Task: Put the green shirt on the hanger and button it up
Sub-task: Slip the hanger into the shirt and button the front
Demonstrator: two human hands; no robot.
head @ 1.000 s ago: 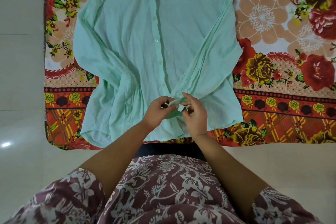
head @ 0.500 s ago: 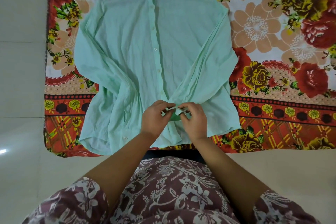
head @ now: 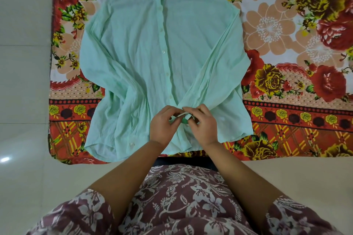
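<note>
Fingers [head: 186,109] of both hands are pinched closed on the front placket of the green shirt [head: 137,59], just below centre frame. The left hand [head: 162,123] and right hand [head: 203,123] meet at the lowest part of the button row [head: 165,62], apparently working a button through its hole. The shirt lies flat, front up, on a floral bedsheet [head: 286,47], collar toward the top edge. The fabric looks thin, soft and crinkled; it should slide and bunch easily, so hold it at the firmer placket edge. The button under the fingertips is hidden, and no hanger can be made out; the collar top is cut off.
</note>
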